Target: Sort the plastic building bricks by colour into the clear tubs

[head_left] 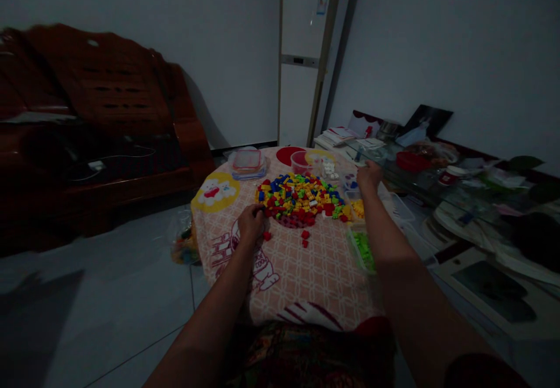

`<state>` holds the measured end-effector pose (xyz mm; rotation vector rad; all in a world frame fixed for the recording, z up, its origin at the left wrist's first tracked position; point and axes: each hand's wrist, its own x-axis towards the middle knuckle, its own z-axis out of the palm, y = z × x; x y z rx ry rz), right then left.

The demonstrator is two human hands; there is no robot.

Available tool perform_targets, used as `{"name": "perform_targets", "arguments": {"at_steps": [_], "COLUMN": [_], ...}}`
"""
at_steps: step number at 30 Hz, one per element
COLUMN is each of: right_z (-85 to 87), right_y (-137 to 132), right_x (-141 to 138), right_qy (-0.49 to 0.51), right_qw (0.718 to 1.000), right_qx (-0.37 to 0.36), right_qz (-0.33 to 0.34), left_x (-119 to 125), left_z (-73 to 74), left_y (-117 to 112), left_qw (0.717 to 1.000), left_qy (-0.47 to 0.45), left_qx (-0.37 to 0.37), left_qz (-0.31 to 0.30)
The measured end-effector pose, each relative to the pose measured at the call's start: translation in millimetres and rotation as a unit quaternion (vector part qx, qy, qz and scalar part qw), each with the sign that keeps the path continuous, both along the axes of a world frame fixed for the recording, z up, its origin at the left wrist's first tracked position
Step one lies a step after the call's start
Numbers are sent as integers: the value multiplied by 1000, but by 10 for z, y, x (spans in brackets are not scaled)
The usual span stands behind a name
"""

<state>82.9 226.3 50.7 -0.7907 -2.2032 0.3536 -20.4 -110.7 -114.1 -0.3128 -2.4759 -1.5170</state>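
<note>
A heap of mixed red, yellow, blue and green toy building bricks lies on the cloth-covered round table. My left hand is at the heap's left edge, its fingers curled together; what they hold, if anything, is too dark to make out. Over the right side of the table my right hand reaches past the small containers, fingers pinched, with a small pale bit at the tips that I cannot name. Below it stand a box of green bricks and a box of yellow bricks. A few red bricks lie apart in front.
A pink-tinted round tub, white bricks and stacked lidded containers are at the back of the tablecloth. A cluttered glass-topped table stands right. A wooden bench is left, with a plastic bag on the floor.
</note>
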Motion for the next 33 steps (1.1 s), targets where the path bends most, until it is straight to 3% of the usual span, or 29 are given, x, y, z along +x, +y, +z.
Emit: {"name": "perform_targets", "arguments": {"at_steps": [2, 4, 7, 10, 13, 18, 25, 29, 33], "right_z": [0, -154, -576, -1002, -1255, -1287, -1263, -1331, -1326], "right_y": [-69, -296, -805, -1274, -1552, -1708, -1759, -1729, -1646], "right_x": [8, 74, 291, 559, 750, 827, 817, 823, 739], "right_qy": [1, -2, -16, -103, -194, -271, -282, -241, -156], "right_qw": [1000, 999, 986, 975, 956, 936, 939, 954, 967], "right_qx": [-14, -33, -74, -88, -80, -9, -7, -32, -107], "right_qz": [-9, 26, 146, 179, 206, 224, 196, 176, 173], "left_x": [7, 11, 14, 14, 12, 15, 24, 21, 23], "left_z": [15, 28, 41, 44, 39, 36, 61, 42, 41], "left_y": [-1, -1, -3, -5, -5, -1, 3, 5, 6], "left_qw": [1000, 1000, 1000, 1000, 1000, 1000, 1000, 1000, 1000], "left_qy": [0, 0, 0, -4, 0, 2, -9, -3, 3], "left_qx": [-2, -5, -7, -14, -13, -9, -12, -9, -10], "left_qz": [3, 4, 1, 4, 4, 8, 4, 9, 10]}}
